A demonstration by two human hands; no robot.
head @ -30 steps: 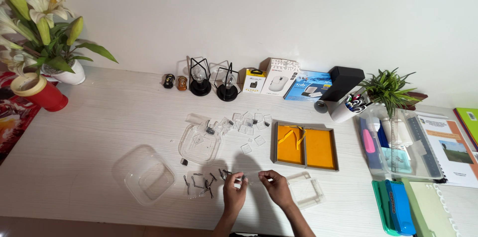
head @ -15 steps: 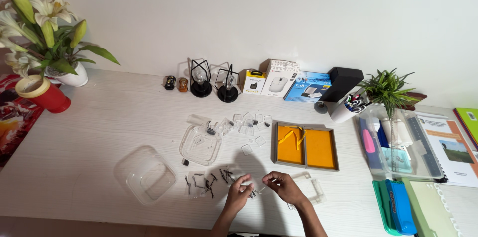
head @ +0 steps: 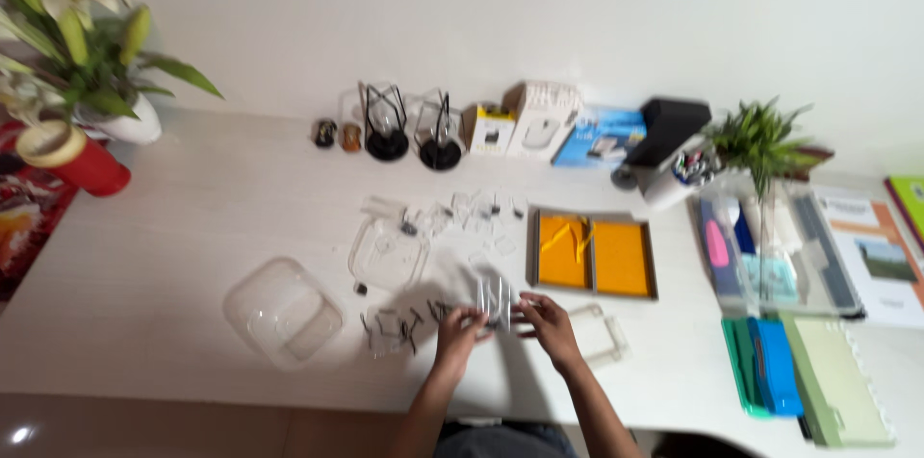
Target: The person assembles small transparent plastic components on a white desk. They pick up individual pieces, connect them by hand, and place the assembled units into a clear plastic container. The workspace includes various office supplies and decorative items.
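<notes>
Clear piece [head: 494, 302], lower centre of frame, held just above the worktop [head: 192, 227] between both hands. Left fingers [head: 466, 323] and right fingers [head: 535, 312] pinch its ends. Blurred. I'd judge: grip edges, keep it level, clear of the loose clips [head: 390, 325].

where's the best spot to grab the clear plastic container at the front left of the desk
Take the clear plastic container by its rim on the near edge, coming from above and the front. It lies open side up, shallow and wide, so only the thin rim offers a pinch. The left hand is nearer. Small clips lie just right of it, so avoid that side.
</notes>
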